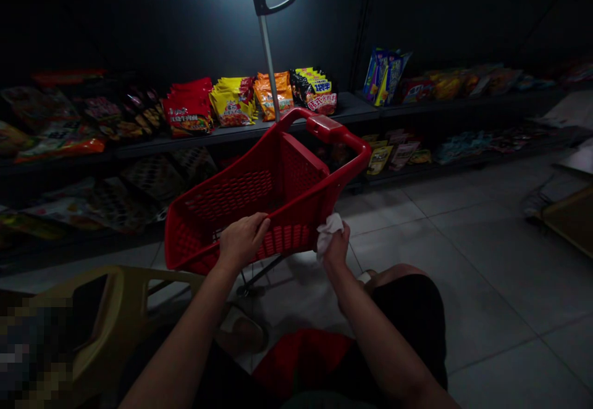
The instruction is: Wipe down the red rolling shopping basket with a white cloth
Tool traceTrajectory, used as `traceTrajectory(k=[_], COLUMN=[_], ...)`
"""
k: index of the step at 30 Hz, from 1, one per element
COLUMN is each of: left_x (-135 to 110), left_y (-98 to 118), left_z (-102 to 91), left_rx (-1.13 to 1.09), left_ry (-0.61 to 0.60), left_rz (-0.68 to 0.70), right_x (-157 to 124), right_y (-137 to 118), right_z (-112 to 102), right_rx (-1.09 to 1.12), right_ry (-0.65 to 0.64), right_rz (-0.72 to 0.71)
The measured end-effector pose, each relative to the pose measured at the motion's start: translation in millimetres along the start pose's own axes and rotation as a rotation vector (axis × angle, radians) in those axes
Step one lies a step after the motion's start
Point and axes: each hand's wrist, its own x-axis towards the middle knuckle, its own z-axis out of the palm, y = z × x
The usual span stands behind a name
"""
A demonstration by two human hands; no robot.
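Note:
A red plastic shopping cart (296, 214) with perforated sides stands in front of me. My left hand (241, 239) is closed over the near rim of its basket, fingers over the edge. At the cart's right end, below the handle (333, 131), my right hand (337, 245) grips a crumpled white cloth (328, 230), perhaps a tissue or wipe. The cloth rests against the basket's side near its corner. Inside the basket I can make out no goods, though part of its floor is dark.
Behind the cart, dark shelves (356, 109) hold bagged snacks, including red packets (189, 107) and yellow packets (234, 101). A pole with a black handle (278, 7) rises behind the cart. A tan plastic stool (115, 310) with a dark phone-like object stands at lower left. A brown board (569, 217) lies right.

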Motion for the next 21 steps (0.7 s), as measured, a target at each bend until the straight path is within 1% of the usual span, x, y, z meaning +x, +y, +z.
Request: traceTrajectory(k=[2, 3, 5, 6, 7, 9, 11, 12, 13, 15, 17, 19, 21], left_x=[-1.9, -3.0, -5.4, -6.7, -8.1, -10.8, -13.8, -15.5, -17.4, -21.5, -25.9, -29.8, -33.1], left_y=[-0.2, -0.2, -0.1, -0.1, -0.2, -1.1, -3.1, -4.4, -5.9, -8.7, -11.1, -13.1, -15.7], left_z=[-0.2, -0.5, -1.8, -2.7, -3.6, -5.1, -5.8, -5.9, -6.0, -6.2, -6.8, -7.8, -8.8], left_rx=[-0.004, -0.006, -0.006, -0.006, -0.008, -0.012, -0.014, -0.008, 0.004, 0.03, 0.038, 0.025, 0.008], left_ry=[0.01, 0.01, 0.008, 0.009, 0.01, 0.011, 0.006, 0.005, 0.008, 0.021, 0.03, 0.03, 0.032], left_rz=[-0.002, -0.003, -0.004, -0.003, -0.003, -0.001, 0.0, -0.002, -0.005, -0.014, -0.023, -0.024, -0.02], right_x=[10.1, 11.1, 5.8, 0.7, -5.0, -15.3, -20.4, -20.4, -18.9, -12.7, -7.2, -7.0, -12.7], right_y=[-27.7, -36.7, -40.6, -35.9, -28.4, -13.3, -11.6, -18.5, -29.9, -59.6, -83.6, -90.5, -82.2], right_z=[5.3, 7.5, 7.3, 4.4, 0.1, -9.3, -13.6, -12.4, -8.9, 2.9, 14.4, 18.7, 14.4], right_rx=[-0.067, -0.109, -0.187, -0.219, -0.247, -0.274, -0.275, -0.278, -0.281, -0.29, -0.274, -0.271, -0.303], right_ry=[-0.014, -0.039, -0.1, -0.119, -0.123, -0.113, -0.116, -0.13, -0.141, -0.16, -0.138, -0.125, -0.165], right_rz=[-0.135, -0.221, -0.363, -0.395, -0.396, -0.331, -0.277, -0.294, -0.345, -0.494, -0.601, -0.643, -0.65])
